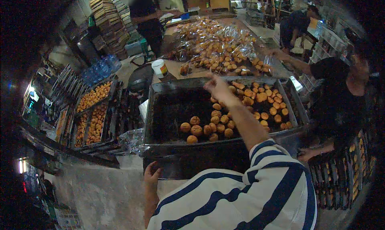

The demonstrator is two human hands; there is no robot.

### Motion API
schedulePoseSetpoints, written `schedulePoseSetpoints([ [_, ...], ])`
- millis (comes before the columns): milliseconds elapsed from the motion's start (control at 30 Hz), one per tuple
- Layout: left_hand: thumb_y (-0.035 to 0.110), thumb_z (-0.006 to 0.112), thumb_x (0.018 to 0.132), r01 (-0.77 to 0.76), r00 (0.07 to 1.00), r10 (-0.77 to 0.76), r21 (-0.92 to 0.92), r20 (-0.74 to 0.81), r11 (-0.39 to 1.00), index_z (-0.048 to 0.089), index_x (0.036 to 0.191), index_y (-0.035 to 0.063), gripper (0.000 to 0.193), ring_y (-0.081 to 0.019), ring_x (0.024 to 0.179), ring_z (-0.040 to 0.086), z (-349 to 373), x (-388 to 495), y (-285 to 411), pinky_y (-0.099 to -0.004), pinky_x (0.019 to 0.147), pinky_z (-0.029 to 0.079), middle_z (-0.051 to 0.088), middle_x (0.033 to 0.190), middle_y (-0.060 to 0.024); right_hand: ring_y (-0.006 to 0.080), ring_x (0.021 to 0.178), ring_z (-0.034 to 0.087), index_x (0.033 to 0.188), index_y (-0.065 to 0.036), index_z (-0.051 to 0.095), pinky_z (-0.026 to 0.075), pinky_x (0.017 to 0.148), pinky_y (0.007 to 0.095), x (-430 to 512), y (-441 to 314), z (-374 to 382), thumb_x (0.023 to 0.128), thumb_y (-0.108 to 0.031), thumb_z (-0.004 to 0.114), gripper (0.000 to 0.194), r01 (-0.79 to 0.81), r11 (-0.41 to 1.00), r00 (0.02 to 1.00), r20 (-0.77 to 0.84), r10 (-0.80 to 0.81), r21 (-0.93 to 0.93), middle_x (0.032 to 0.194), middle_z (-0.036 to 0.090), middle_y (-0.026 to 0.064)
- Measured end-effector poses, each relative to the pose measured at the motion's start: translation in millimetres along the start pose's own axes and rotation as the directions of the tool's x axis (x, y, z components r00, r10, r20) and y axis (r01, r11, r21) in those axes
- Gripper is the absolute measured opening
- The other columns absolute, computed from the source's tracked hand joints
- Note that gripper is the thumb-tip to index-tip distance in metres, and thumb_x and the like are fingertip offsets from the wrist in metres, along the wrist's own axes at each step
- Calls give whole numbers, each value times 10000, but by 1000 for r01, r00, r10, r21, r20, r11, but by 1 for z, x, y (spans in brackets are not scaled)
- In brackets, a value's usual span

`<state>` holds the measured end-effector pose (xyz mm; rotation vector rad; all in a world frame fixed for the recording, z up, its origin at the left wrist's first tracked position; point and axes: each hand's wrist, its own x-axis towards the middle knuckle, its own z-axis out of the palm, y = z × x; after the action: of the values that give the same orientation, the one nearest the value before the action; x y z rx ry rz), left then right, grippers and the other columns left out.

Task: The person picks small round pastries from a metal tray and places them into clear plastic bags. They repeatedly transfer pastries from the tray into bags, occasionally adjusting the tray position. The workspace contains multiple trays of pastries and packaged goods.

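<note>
A dark metal tray (177, 143) with raised sides lies before me, with many round browned baked buns (224, 118) in its middle and right part. My right hand (218, 87) reaches over the tray near its far rim, fingers spread and nothing seen in them. At the tray's near left corner, my left hand (152, 173) hangs low with thumb and fingers apart, holding nothing. Past the far rim, clear plastic bags of buns (216, 46) are heaped on a table (173, 66). A white tub (159, 68) with a coloured label stands left of the heap.
Trays of buns (93, 118) stand at the left, near blue plastic bags (100, 70). A person in dark clothes (331, 103) is close on the right, one arm reaching towards the bags. Racked trays (337, 179) stand below. Two other people are farther back.
</note>
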<state>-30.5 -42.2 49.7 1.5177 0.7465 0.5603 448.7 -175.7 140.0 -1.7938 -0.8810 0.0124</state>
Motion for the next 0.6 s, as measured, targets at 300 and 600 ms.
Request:
schedulePoseSetpoints([
  [300, 163, 673, 816, 116, 986, -105, -82, 129, 990, 513, 1232, 47, 460, -182, 944, 580, -7, -25, -16, -317, 816, 477, 609, 1034, -46, 281, 678, 611, 1451, -202, 241, 498, 556, 363, -158, -264, 23, 855, -262, 614, 706, 737, 644, 621, 169, -765, 206, 883, 622, 116],
  [600, 126, 702, 788, 263, 909, -290, 129, 298, 956, 478, 1266, 24, 538, -146, 870, 575, -11, -44, -27, -233, 696, 417, 618, 1031, -78, 334, 892, 637, 1327, -146, 452, 514, 758, 432, -209, -241, -47, 751, -163, 690, 624, 595, 801, 453, 853, -260, -71, 1023, 645, 154],
])
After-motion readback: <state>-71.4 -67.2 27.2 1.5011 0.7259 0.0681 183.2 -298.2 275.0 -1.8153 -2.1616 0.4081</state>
